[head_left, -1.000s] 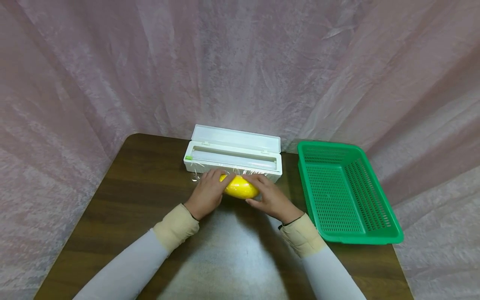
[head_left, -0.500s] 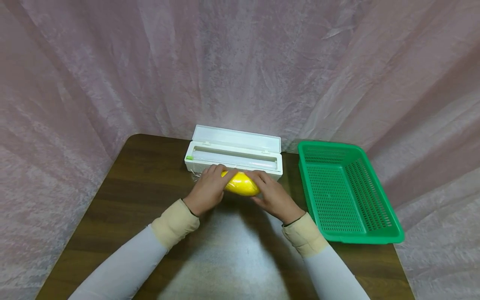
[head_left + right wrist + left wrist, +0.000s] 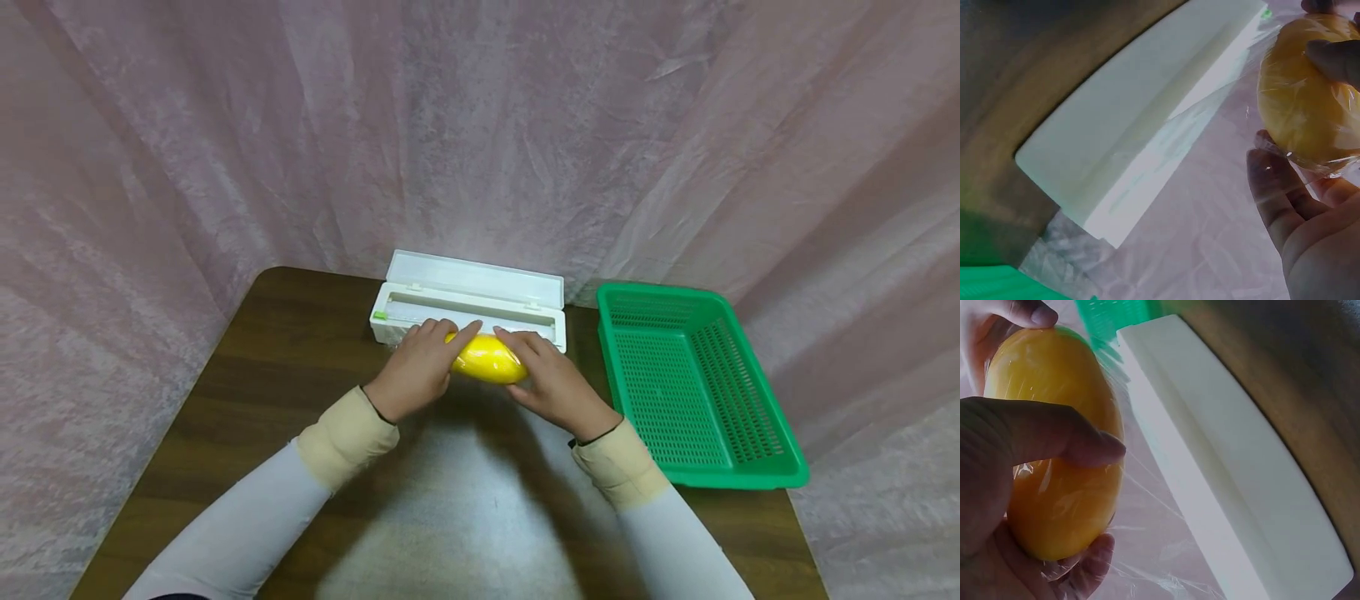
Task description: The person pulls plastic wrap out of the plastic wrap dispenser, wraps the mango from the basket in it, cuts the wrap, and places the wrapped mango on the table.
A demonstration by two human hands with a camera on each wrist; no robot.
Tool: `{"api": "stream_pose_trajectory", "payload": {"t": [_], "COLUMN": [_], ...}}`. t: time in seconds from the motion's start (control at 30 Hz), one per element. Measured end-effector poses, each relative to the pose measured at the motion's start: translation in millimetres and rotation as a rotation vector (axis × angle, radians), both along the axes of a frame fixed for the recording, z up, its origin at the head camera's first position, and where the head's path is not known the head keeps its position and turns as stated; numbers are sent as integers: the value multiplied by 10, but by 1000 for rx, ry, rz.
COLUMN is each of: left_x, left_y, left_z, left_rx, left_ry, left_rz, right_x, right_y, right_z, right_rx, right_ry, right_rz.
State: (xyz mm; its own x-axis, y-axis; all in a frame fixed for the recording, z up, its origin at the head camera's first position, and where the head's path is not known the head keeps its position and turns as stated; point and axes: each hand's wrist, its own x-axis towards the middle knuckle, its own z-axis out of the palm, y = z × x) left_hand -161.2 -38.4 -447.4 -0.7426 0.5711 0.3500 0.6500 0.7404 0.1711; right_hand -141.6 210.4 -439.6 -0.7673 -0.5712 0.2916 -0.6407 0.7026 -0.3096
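Note:
A smooth yellow oval fruit, like a mango (image 3: 491, 363), is held up between both hands, just in front of a white cling film dispenser (image 3: 380, 332). My left hand (image 3: 415, 372) grips its left end, with the thumb (image 3: 1079, 439) laid across its surface in the left wrist view. At the other end my right hand (image 3: 557, 385) holds it, thumb on the near side and fingers curled underneath. Clear cling film (image 3: 1175, 584) covers the fruit in tight creases and stretches towards the dispenser. The dispenser's lid (image 3: 480, 278) stands open, showing the film roll inside.
A green plastic basket (image 3: 609, 367) with slotted walls stands to the right on the brown wooden table (image 3: 247, 367). Behind the table's back edge hangs a pink curtain (image 3: 480, 150).
Both hands have lifted the fruit slightly away from the body and a little to the right, turning it. It now overlaps the dispenser's front more. Dispenser and basket stay put.

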Motion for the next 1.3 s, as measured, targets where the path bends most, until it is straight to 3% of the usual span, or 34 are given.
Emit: {"api": "stream_pose_trajectory", "payload": {"t": [0.37, 0.63, 0.97, 1.3], "left_x": [-77, -116, -209, -274], "left_y": [-9, -6, -13, -16], "left_z": [189, 297, 358, 425], "left_rx": [-9, 25, 48, 15], "left_ry": [-1, 7, 125, 104], "left_rz": [28, 38, 42, 37], "right_x": [-71, -137, -218, -269], "right_y": [2, 29, 49, 59], "right_z": [169, 256, 351, 415], "right_rx": [-61, -129, -162, -187], "right_ry": [-21, -99, -124, -157], "right_rz": [2, 23, 12, -16]}}
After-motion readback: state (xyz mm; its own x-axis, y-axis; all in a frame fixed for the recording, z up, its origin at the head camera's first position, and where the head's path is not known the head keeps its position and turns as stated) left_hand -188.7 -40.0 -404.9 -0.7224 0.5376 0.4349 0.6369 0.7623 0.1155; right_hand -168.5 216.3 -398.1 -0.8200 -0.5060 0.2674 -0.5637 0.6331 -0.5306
